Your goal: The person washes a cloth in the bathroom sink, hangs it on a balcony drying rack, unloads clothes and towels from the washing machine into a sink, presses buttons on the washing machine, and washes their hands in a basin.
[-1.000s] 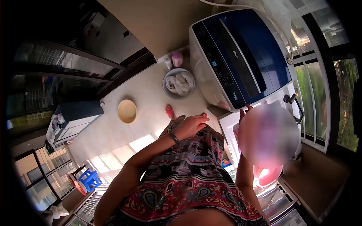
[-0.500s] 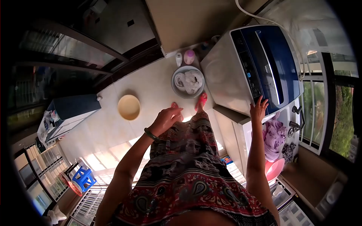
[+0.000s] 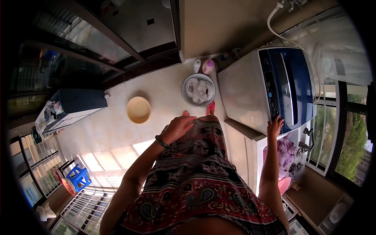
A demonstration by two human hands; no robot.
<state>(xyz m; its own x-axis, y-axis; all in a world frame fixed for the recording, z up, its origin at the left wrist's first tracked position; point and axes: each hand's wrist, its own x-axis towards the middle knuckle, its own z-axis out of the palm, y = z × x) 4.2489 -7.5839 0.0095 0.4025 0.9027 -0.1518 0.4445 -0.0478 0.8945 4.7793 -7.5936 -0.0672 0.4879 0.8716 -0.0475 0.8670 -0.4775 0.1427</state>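
My left hand (image 3: 178, 129), with a dark bangle at the wrist, hangs over the patterned dress (image 3: 199, 168), its fingers loosely extended and holding nothing. On the right, my right hand (image 3: 275, 127) has its fingers spread at the near corner of the washing machine (image 3: 297, 90), by the end of its control panel. Purple cloth (image 3: 286, 150) lies in the white sink beside the machine, partly behind my right forearm. A grey basin (image 3: 199, 105) with light wet-looking cloth (image 3: 200, 90) stands on the floor in front of the machine.
A beige basin (image 3: 138, 110) is on the floor at centre left. Two bottles (image 3: 208, 66) stand behind the grey basin. A dark-topped cabinet (image 3: 80, 105) and a blue stool (image 3: 79, 177) are at the left. A tap (image 3: 304, 147) and windows flank the sink.
The view has shifted, and the machine now appears farther right. A blurred patch that covered the sink area in the oldest frame is gone. My right hand remains at the machine's corner.
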